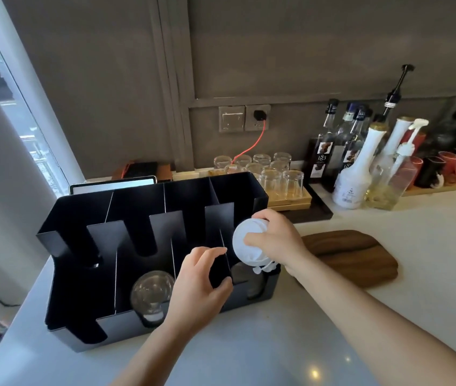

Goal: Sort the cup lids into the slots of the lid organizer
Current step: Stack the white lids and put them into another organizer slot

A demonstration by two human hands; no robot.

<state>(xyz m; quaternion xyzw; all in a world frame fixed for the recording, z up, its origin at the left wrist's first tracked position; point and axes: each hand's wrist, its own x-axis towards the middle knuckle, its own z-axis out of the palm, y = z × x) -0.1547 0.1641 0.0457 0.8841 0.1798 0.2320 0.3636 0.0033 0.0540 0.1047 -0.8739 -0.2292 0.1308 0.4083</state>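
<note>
A black lid organizer (76, 240) with several slots stands on the white counter. Clear lids (151, 291) stand in its second slot from the left. My right hand (274, 240) grips a stack of white cup lids (245, 246) above the organizer's rightmost slot, tilted on edge. Something pale and blurred (246, 277) lies at the bottom of that slot. My left hand (201, 285) hovers over the third slot with fingers curled, holding nothing, thumb near the organizer's front wall.
A wooden board (355, 254) lies right of the organizer. Upturned glasses (274, 174) on a wooden tray, syrup bottles (332, 151) and white pump bottles (360, 168) line the back wall. A tablet (112, 185) stands behind the organizer.
</note>
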